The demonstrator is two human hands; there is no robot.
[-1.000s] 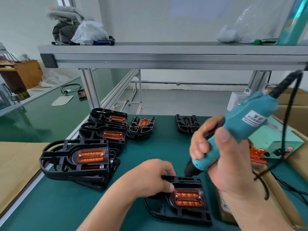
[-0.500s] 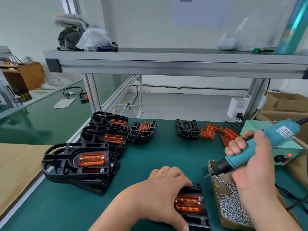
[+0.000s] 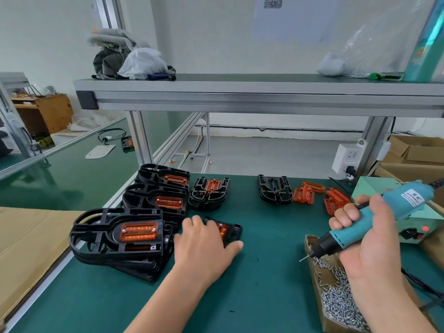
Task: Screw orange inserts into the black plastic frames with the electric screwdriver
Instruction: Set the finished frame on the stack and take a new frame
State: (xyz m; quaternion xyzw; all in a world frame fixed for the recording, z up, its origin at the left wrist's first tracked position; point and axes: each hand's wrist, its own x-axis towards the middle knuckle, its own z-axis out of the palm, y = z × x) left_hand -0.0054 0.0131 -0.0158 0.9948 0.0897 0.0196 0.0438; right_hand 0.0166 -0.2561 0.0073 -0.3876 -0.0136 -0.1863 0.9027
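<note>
My left hand (image 3: pixel 203 246) lies over a black frame with an orange insert (image 3: pixel 229 230) on the green mat, fingers spread across it and thumb at its near right edge. My right hand (image 3: pixel 367 239) grips the teal electric screwdriver (image 3: pixel 374 217), its bit pointing down-left over the cardboard box of screws (image 3: pixel 341 299). A stack of finished frames (image 3: pixel 120 236) sits just left of my left hand. Loose orange inserts (image 3: pixel 319 194) and an empty black frame (image 3: pixel 274 188) lie at the back.
More frames with inserts (image 3: pixel 165 191) are stacked at the back left, one single frame (image 3: pixel 209 191) beside them. A teal power supply box (image 3: pixel 413 222) stands at the right. An aluminium shelf (image 3: pixel 240 94) spans overhead. Cardboard boxes (image 3: pixel 418 152) sit at the far right.
My left hand slid the frame away from me and leftward, toward the stack. My right hand swung the screwdriver off the frame to the right, over the screw box.
</note>
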